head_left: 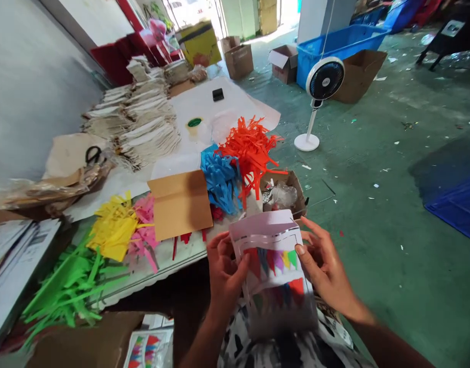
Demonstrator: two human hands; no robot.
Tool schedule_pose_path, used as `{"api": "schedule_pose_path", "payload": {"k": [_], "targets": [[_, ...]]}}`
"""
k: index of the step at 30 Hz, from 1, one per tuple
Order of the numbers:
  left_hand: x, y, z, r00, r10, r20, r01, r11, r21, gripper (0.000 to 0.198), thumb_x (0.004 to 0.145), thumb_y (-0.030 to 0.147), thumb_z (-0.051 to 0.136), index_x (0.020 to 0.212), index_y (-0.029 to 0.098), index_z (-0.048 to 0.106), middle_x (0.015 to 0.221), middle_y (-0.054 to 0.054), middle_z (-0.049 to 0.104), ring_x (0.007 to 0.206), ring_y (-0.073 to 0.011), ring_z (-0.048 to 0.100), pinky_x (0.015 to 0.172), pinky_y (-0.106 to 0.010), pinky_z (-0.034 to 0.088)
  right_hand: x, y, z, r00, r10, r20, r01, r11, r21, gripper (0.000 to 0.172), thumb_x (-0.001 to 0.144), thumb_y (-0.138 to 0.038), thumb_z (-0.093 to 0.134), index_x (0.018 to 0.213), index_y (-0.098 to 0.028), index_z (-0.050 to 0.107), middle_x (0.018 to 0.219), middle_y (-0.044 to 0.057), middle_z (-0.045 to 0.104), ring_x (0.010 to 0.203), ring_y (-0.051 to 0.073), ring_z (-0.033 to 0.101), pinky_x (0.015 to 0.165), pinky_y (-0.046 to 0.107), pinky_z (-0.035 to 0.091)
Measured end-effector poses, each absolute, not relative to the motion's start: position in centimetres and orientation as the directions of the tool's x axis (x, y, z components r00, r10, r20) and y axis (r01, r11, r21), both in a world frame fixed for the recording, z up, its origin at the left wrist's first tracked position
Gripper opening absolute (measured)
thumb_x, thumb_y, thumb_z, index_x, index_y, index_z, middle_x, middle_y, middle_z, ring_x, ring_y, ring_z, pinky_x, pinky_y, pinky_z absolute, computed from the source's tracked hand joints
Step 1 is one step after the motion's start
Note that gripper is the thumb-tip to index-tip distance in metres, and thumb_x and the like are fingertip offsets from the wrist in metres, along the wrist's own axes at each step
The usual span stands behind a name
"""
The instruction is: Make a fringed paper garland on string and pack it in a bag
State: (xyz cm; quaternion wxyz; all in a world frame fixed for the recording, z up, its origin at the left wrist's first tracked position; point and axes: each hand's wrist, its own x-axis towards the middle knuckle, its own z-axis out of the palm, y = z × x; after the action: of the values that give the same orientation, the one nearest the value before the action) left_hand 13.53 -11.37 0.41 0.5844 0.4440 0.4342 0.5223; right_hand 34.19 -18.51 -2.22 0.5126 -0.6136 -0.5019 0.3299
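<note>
Over my lap I hold a white packet (275,291) printed with rows of coloured pennants, its upper end tilted away from me. A shiny strip crosses the packet near its top. My left hand (225,273) pinches the left edge, thumb on the front. On the right edge, the thumb of my right hand (325,268) presses near a green pennant, and its fingers curl behind. Beyond the packet, piles of blue strips (219,179) and orange-red strips (252,148) lie on the table, beside a brown cardboard piece (181,205).
Yellow strips (114,227), pink strips (144,232) and green strips (74,281) lie along the table's near left side. Stacked whitish bundles (146,122) stand behind. An open carton (292,191) holds clear plastic. A white fan (325,79) stands at right. Similar packets (148,350) lie below.
</note>
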Motion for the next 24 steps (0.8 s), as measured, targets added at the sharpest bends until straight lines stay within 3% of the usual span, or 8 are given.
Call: {"api": "schedule_pose_path", "payload": {"k": [4, 7, 10, 13, 15, 17, 21, 24], "targets": [[12.0, -11.9, -0.2, 0.14, 0.965, -0.224, -0.317, 0.258, 0.913, 0.079, 0.08, 0.022, 0.089, 0.147, 0.034, 0.05, 0.119, -0.008, 0.078, 0.101, -0.0256, 0.076, 0.091, -0.035, 0.06, 34.0, -19.3, -2.7, 0.22, 0.975, -0.022, 0.134, -0.052, -0.99, 0.065, 0.108, -0.042, 0.052, 0.168, -0.034, 0.027, 0.109, 0.005, 0.071, 0.091, 0.02, 0.07, 0.082, 0.033, 0.061], [11.2, -12.5, -0.6, 0.211, 0.926, -0.313, -0.331, 0.369, 0.868, 0.098, 0.08, 0.025, 0.089, 0.163, 0.036, 0.037, 0.112, -0.008, 0.081, 0.096, -0.0278, 0.079, 0.087, -0.037, 0.062, 33.9, -19.4, -2.6, 0.162, 0.983, -0.086, 0.118, -0.106, -0.987, 0.07, 0.105, -0.043, 0.059, 0.168, -0.033, 0.03, 0.127, 0.007, 0.071, 0.111, 0.021, 0.071, 0.096, 0.035, 0.059], [10.8, -13.0, -1.1, 0.188, 0.925, -0.331, -0.299, 0.375, 0.878, 0.092, 0.083, 0.028, 0.087, 0.163, 0.033, 0.042, 0.115, -0.009, 0.081, 0.096, -0.026, 0.079, 0.087, -0.033, 0.062, 33.7, -19.2, -2.8, 0.087, 0.989, -0.115, 0.13, -0.126, -0.984, 0.065, 0.101, -0.041, 0.068, 0.16, -0.03, 0.043, 0.139, 0.008, 0.07, 0.122, 0.024, 0.069, 0.103, 0.034, 0.057], [10.4, -13.3, -1.5, 0.186, 0.941, -0.284, -0.23, 0.322, 0.918, 0.088, 0.076, 0.032, 0.093, 0.155, 0.028, 0.054, 0.125, -0.009, 0.078, 0.101, -0.0248, 0.077, 0.087, -0.029, 0.062, 33.6, -19.1, -3.3, 0.072, 0.996, -0.058, 0.126, -0.067, -0.99, 0.055, 0.101, -0.036, 0.068, 0.153, -0.028, 0.051, 0.136, 0.007, 0.073, 0.117, 0.022, 0.073, 0.099, 0.032, 0.059], [10.0, -13.2, -2.0, 0.211, 0.947, -0.244, -0.17, 0.281, 0.944, 0.098, 0.072, 0.032, 0.096, 0.158, 0.029, 0.05, 0.125, -0.008, 0.077, 0.097, -0.0229, 0.077, 0.083, -0.027, 0.063, 33.6, -19.3, -3.7, 0.083, 0.996, -0.009, 0.147, -0.021, -0.989, 0.053, 0.101, -0.034, 0.068, 0.152, -0.028, 0.054, 0.137, 0.006, 0.073, 0.116, 0.022, 0.073, 0.099, 0.032, 0.06], [9.6, -13.1, -2.6, 0.213, 0.951, -0.224, -0.118, 0.252, 0.96, 0.094, 0.078, 0.035, 0.092, 0.16, 0.03, 0.047, 0.124, -0.007, 0.078, 0.096, -0.0211, 0.077, 0.082, -0.026, 0.063, 33.6, -19.4, -4.2, 0.106, 0.994, 0.004, 0.17, -0.014, -0.985, 0.054, 0.1, -0.032, 0.069, 0.152, -0.029, 0.055, 0.139, 0.006, 0.072, 0.117, 0.023, 0.073, 0.098, 0.032, 0.06], [9.1, -13.0, -4.2, 0.181, 0.966, -0.183, -0.019, 0.189, 0.982, 0.074, 0.095, 0.042, 0.076, 0.162, 0.029, 0.046, 0.148, -0.01, 0.067, 0.125, -0.0252, 0.071, 0.103, -0.03, 0.059, 33.2, -19.4, -5.3, 0.188, 0.98, -0.059, 0.098, -0.078, -0.992, 0.066, 0.097, -0.034, 0.074, 0.157, -0.03, 0.047, 0.13, 0.009, 0.075, 0.108, 0.025, 0.077, 0.084, 0.033, 0.065], [8.8, -12.9, -5.1, 0.208, 0.974, -0.09, 0.126, 0.065, 0.99, 0.073, 0.103, 0.044, 0.063, 0.168, 0.031, 0.033, 0.173, -0.007, 0.04, 0.156, -0.0277, 0.044, 0.127, -0.036, 0.041, 32.7, -18.9, -6.0, 0.266, 0.964, -0.006, 0.0, -0.006, -1.0, 0.068, 0.092, -0.029, 0.081, 0.15, -0.034, 0.046, 0.11, 0.004, 0.078, 0.091, 0.02, 0.078, 0.075, 0.03, 0.066]]}}
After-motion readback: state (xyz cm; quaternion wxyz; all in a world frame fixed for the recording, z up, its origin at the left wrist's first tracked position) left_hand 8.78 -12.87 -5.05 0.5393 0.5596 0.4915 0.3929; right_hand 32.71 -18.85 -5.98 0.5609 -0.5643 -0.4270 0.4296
